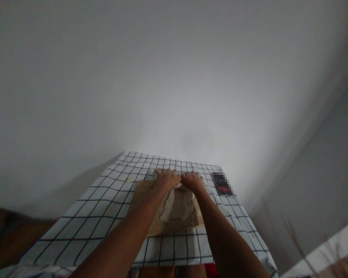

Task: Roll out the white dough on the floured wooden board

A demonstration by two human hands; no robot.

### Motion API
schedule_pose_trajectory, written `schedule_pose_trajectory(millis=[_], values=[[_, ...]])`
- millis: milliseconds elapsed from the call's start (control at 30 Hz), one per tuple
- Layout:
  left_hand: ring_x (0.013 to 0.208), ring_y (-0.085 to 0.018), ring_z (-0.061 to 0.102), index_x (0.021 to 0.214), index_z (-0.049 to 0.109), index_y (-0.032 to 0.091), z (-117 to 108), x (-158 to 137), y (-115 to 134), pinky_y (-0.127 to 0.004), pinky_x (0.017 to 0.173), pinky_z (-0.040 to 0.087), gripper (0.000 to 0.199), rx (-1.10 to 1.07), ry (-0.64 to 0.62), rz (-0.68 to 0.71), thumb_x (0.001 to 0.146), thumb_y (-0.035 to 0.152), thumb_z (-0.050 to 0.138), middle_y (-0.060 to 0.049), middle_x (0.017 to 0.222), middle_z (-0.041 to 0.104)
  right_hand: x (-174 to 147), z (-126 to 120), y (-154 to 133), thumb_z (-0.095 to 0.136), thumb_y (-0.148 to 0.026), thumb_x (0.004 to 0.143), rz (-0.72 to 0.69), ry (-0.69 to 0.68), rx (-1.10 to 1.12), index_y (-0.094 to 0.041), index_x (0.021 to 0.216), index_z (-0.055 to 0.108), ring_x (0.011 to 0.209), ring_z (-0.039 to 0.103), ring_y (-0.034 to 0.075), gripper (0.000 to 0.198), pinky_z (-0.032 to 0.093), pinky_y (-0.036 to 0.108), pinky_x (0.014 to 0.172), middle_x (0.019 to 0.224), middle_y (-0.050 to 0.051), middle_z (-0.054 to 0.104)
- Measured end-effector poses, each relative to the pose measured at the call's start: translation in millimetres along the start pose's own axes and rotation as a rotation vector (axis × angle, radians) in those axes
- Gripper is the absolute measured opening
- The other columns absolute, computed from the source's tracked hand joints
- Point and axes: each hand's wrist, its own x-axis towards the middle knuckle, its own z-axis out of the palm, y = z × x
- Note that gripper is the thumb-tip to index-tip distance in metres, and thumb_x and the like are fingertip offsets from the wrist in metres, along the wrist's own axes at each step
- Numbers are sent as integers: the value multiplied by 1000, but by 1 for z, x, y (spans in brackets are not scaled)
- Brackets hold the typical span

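A thin, uneven sheet of pale dough (pixel 177 206) with ragged edges lies on a wooden board (pixel 155 231). Both arms stretch forward over it. My left hand (pixel 167 178) is at the board's far edge, palm down, fingers bent over something low that I cannot make out. Close beside it on the right, my right hand (pixel 192 180) curls over the same spot, the thumbs almost touching. A pale strip shows between and below the hands; whether it is dough or a tool is unclear.
The board rests on a table with a white, black-checked cloth (pixel 95 208). A dark packet-like item (pixel 222 184), partly pixelated, lies on the right side. A small pale scrap (pixel 130 180) is left of the board. A wall stands behind; another person's arm (pixel 20 241) shows at left.
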Motion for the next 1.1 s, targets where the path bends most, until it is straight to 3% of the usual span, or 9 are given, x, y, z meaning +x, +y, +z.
schedule_pose_trajectory(millis=[133, 300, 467, 767, 933, 1100], values=[[135, -45, 47, 128, 67, 22, -1, -17, -1, -83, 108, 15, 57, -23, 33, 28, 98, 59, 36, -18, 141, 61, -18, -3, -4, 35, -36, 102, 4, 59, -15, -24, 118, 70, 119, 60, 35, 40, 45, 58, 95, 126, 17, 67], [125, -41, 55, 114, 72, 22, 1, -41, 0, -80, 110, 16, 48, 21, 119, 84, 101, 51, 37, -16, 124, 71, -39, -1, -8, 35, -32, 102, -12, 127, -32, -20, 113, 70, 114, 63, 33, 38, 42, 61, 98, 117, 17, 70], [124, -40, 56, 116, 73, 24, -5, -65, 3, -79, 111, 14, 46, 58, 199, 111, 100, 51, 39, -15, 121, 73, -60, 0, -12, 35, -32, 102, -7, 200, 27, -22, 120, 67, 117, 61, 31, 37, 37, 61, 104, 121, 16, 69], [127, -38, 55, 126, 69, 30, -11, -103, 5, -67, 110, 31, 43, 42, 269, 97, 100, 48, 40, -13, 133, 68, -94, -8, -20, 30, -41, 105, 27, 132, 71, -32, 131, 62, 137, 45, 32, 42, 29, 63, 110, 144, 11, 58], [127, -36, 56, 128, 69, 30, -6, -122, 3, -68, 115, 23, 42, 36, 346, 161, 102, 44, 39, -11, 134, 67, -113, -5, -19, 28, -41, 106, 27, 148, 108, -35, 129, 64, 140, 44, 29, 43, 28, 61, 112, 154, 6, 49], [132, -36, 53, 133, 67, 32, 4, -144, -1, -72, 117, 14, 41, 44, 385, 203, 101, 43, 43, -9, 143, 62, -135, 2, -20, 28, -44, 107, 9, 205, 119, -34, 137, 59, 140, 45, 29, 45, 24, 61, 115, 157, 8, 47]])
